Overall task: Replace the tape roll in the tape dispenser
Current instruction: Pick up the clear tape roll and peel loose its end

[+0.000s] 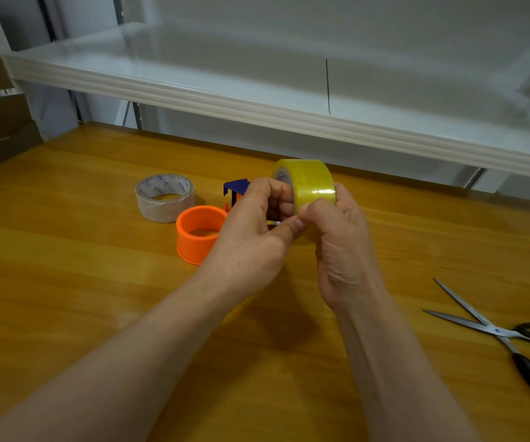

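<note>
Writing: blue logos inside the grey tape roll (165,199), seemingly "CCTV"; print on the yellow roll's core is too small to read.
Tape: glossy translucent yellow tape roll (313,183), standing on edge, held above the wooden table (98,298).
Left hand: my left hand (251,231) grips the roll's left side, fingers curled into its core.
Right hand: my right hand (343,247) grips its right side; thumb tips meet at the roll's 6 o'clock.
Dispenser: blue and orange tape dispenser (236,189), mostly hidden, at 11 o'clock from my left hand.
Nearby: orange plastic ring (200,234) at 9 o'clock; black-handled scissors (512,339) at 4 o'clock.
</note>
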`<state>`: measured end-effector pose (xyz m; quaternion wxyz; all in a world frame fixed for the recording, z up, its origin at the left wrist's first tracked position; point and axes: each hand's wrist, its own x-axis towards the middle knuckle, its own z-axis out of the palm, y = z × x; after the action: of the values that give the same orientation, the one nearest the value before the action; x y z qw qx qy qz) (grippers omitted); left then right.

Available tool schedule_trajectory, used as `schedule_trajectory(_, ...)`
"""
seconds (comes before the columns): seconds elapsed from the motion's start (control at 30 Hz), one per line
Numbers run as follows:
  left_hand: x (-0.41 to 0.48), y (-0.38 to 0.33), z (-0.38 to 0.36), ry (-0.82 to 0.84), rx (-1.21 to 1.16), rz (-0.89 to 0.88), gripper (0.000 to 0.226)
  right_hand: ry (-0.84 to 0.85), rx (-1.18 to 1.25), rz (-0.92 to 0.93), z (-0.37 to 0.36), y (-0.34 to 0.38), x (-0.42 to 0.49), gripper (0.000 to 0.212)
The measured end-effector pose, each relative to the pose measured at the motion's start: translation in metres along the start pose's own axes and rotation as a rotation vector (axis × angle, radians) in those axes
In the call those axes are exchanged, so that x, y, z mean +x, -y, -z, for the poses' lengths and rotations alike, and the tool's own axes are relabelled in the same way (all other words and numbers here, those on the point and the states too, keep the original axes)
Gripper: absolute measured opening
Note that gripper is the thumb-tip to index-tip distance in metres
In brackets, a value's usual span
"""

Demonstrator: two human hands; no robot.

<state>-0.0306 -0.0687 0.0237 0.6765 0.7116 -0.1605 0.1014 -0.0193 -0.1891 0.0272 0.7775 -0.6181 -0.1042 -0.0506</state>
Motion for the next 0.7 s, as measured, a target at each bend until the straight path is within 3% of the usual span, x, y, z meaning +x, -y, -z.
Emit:
schedule_trajectory(0.47, -0.001, -0.004, -0.002, -0.015, 0.000, 0.008, 0.021, 0.011, -0.016, 0.027, 0.002, 0.001, 0.001, 0.042)
schedule_trajectory(0.7, 0.005, -0.008, 0.009, -0.053, -0.165, 0.052, 0.020, 0.068, 0.033, 0.018, 0.006, 0.004, 0.001, 0.038)
